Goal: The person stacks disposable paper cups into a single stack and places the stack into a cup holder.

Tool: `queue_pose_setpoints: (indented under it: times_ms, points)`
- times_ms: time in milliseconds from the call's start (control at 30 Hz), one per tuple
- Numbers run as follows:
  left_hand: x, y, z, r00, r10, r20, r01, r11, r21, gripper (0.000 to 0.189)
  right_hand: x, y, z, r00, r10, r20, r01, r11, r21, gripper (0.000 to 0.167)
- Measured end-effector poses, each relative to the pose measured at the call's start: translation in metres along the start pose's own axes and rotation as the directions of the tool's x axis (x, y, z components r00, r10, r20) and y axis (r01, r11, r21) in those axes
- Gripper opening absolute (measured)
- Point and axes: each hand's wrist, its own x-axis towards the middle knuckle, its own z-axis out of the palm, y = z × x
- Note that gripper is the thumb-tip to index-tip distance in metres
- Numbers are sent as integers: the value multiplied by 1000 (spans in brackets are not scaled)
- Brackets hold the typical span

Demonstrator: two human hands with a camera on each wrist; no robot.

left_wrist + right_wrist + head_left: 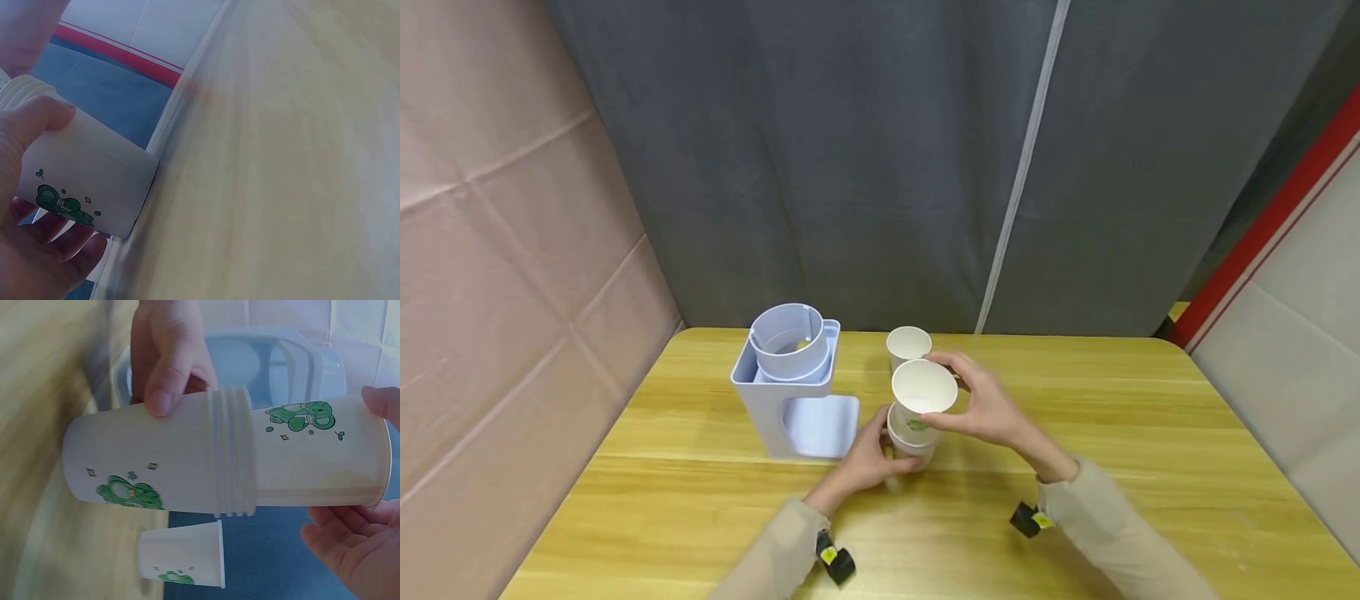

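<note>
A small stack of nested white paper cups (pixel 144 456) stands upright on the table, printed with a green cartoon animal. My left hand (pixel 868 457) grips the stack from the left, thumb on the near side and fingers around the far side. Just above, my right hand (pixel 988 407) holds a single paper cup (pixel 319 456) near its rim between thumb and fingers. That cup's lower end sits inside the stack's mouth. Another paper cup (pixel 909 343) stands alone behind the stack, partly hidden by the held cup.
Left of the cups stands a pale blue plastic holder (pixel 762 421) with a round cylinder (pixel 790 360) on top and a flat base. The wooden table (pixel 1150 467) meets a dark grey curtain (pixel 850 167) at the back. Pale panels flank both sides.
</note>
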Motion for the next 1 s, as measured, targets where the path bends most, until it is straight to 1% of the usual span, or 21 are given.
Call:
queue_pose_setpoints:
  times_ms: [200,433,500,600,733,867,1000]
  points:
    - [0,0,0,1000,2,0,-2,1000,-13,71,-4,3,7,999,44,25,-44,999,-16,67]
    - [1,1,0,1000,4,-10,-4,1000,9,75,-6,-20,8,997,58,57,-56,998,-29,63]
    - [1,5,0,1000,7,-7,-7,1000,9,75,-7,-21,8,996,63,64,-61,998,-35,63]
    - [-2,18,-2,1000,20,-1,-20,1000,6,75,-9,-18,11,996,58,68,-56,998,-35,64]
    - [-4,35,-5,1000,19,9,-19,1000,7,73,-12,-13,15,995,62,79,-61,998,-26,65]
    - [-5,36,-5,1000,14,14,-14,1000,-7,71,-14,-10,18,993,76,93,-73,997,-28,64]
    - [-5,36,-5,1000,-5,17,6,999,-37,69,-15,-9,21,992,86,94,-84,996,-30,63]
